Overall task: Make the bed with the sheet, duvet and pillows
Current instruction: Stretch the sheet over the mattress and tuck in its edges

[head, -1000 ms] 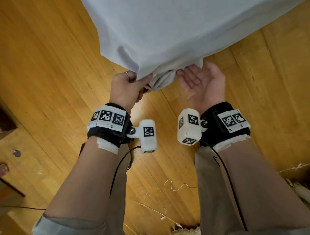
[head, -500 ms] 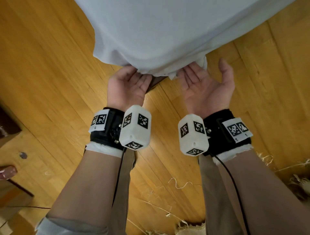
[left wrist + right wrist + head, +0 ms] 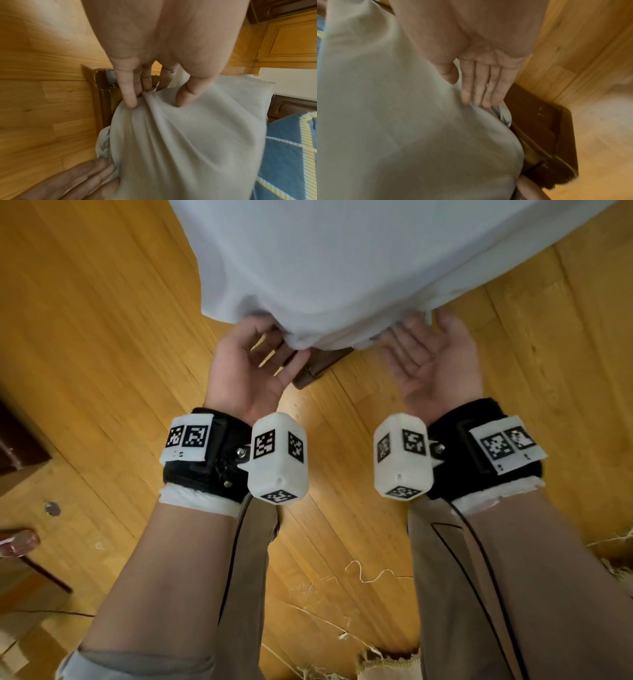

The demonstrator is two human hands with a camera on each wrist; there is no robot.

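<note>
A pale grey sheet covers the mattress corner above the dark wooden bed frame. My left hand is palm-up at the corner's left side. In the left wrist view, its straight fingers push a fold of sheet down beside the frame while the thumb lies on the cloth. My right hand is palm-up on the right, its flat fingers slid under the sheet edge against the frame. A blue patterned duvet lies further up the bed.
Wooden floor surrounds the bed corner. A frayed rug edge and loose threads lie near my legs. Dark furniture stands at the left, and a wooden cabinet stands beyond the bed.
My left hand released its pinch on the hanging sheet corner and turned palm-up. Both hands pushed in under the mattress corner, and the loose bunch of sheet is now mostly out of sight.
</note>
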